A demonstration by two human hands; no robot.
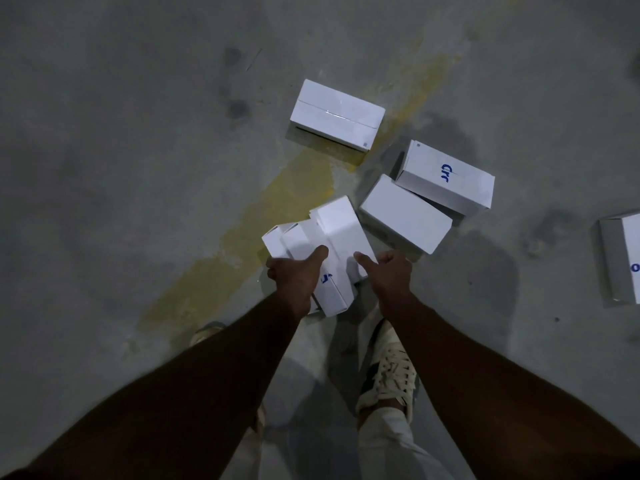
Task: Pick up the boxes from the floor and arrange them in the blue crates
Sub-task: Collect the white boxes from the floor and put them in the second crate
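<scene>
A bundle of white boxes (329,244) sits between my two hands above the concrete floor. My left hand (298,275) grips the bundle from the left, thumb on top. My right hand (391,275) presses against its right side, thumb on the box edge. On the floor lie more white boxes: one (337,114) farther ahead, one (405,213) just right of the bundle, one with blue lettering (446,178) leaning against it, and one (620,254) at the right edge. No blue crate is in view.
A faded yellow stripe (263,216) runs diagonally across the grey concrete floor. My feet in light sneakers (388,368) stand just below the hands. Dark stains mark the floor at the upper middle.
</scene>
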